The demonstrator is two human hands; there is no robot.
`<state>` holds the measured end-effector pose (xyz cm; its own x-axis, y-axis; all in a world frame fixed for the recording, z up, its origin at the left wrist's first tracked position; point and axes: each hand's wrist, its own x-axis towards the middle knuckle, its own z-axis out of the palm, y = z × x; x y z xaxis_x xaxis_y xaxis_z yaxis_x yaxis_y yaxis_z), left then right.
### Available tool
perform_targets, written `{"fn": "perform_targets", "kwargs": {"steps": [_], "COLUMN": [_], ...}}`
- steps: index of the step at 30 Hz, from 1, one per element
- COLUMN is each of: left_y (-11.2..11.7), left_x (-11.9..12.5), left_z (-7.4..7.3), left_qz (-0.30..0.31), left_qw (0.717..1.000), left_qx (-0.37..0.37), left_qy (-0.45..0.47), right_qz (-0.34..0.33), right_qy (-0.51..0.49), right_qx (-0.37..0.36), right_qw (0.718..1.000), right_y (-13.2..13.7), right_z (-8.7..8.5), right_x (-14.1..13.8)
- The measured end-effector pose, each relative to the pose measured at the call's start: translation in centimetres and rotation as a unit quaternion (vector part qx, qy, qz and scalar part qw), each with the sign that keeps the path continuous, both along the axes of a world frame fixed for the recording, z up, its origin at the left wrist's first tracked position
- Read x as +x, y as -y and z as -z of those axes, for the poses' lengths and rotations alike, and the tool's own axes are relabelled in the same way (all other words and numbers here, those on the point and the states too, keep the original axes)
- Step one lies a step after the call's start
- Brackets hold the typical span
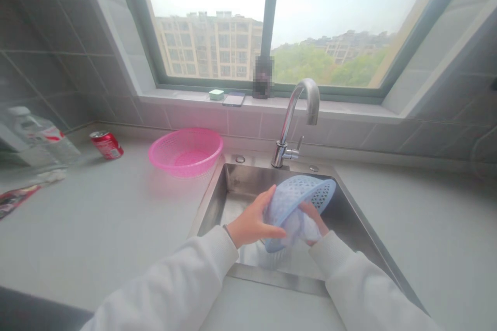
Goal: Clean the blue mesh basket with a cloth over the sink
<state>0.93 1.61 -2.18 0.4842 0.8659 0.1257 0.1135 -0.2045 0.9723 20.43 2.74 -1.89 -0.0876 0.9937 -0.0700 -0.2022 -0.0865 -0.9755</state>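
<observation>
Over the sink (378,253), a light blue perforated plastic basket (291,194) is held tilted on its side. My left hand (254,222) grips its left side, thumb stretched along the near edge and fingers behind the wall. Inside the basket's mouth, my right hand (314,217) presses a pale, whitish cloth (298,227) against it; most of the right fingers are hidden by the cloth and the basket. The chrome faucet (287,129) stands behind the basket, and no water shows under its spout.
A pink perforated basket (186,152) stands on the counter (128,238) left of the sink. Farther left are a red can (106,145) and a clear plastic bottle (46,134). A green box (216,94) and a phone (233,99) lie on the windowsill.
</observation>
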Motion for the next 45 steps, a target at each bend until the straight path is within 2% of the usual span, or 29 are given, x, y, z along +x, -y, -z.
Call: {"fn": "perform_targets", "kwargs": {"steps": [6,12,17,20,29,39,45], "left_y": [-0.9,-0.8,-0.7,-0.8,-0.8,-0.6,-0.8], "left_x": [-0.4,-0.3,0.0,0.1,0.3,0.3,0.4], "left_z": [1.2,1.3,1.1,1.2,0.8,0.9,1.2], "left_qz": [0.003,0.010,0.002,-0.011,-0.006,0.000,0.005], "left_qw": [1.000,0.996,0.994,0.993,0.983,0.977,0.971], "left_qx": [-0.024,-0.056,-0.062,-0.068,-0.096,-0.116,-0.127], "left_qy": [0.015,0.065,0.092,0.096,0.155,0.180,0.201], "right_qz": [-0.032,0.030,0.026,0.046,0.075,0.039,0.055], "right_qy": [0.054,-0.060,-0.021,0.012,0.007,0.018,0.049], "right_qx": [0.018,-0.047,-0.002,0.026,0.028,0.045,0.059], "right_qw": [0.998,0.997,0.999,0.999,0.997,0.998,0.996], "right_y": [-0.3,0.0,0.1,0.0,-0.1,-0.2,-0.4], "right_z": [-1.1,-0.8,-1.2,-1.3,-0.6,-0.6,-0.3], "right_x": [-1.0,-0.7,-0.4,-0.3,-0.6,-0.4,-0.2]}}
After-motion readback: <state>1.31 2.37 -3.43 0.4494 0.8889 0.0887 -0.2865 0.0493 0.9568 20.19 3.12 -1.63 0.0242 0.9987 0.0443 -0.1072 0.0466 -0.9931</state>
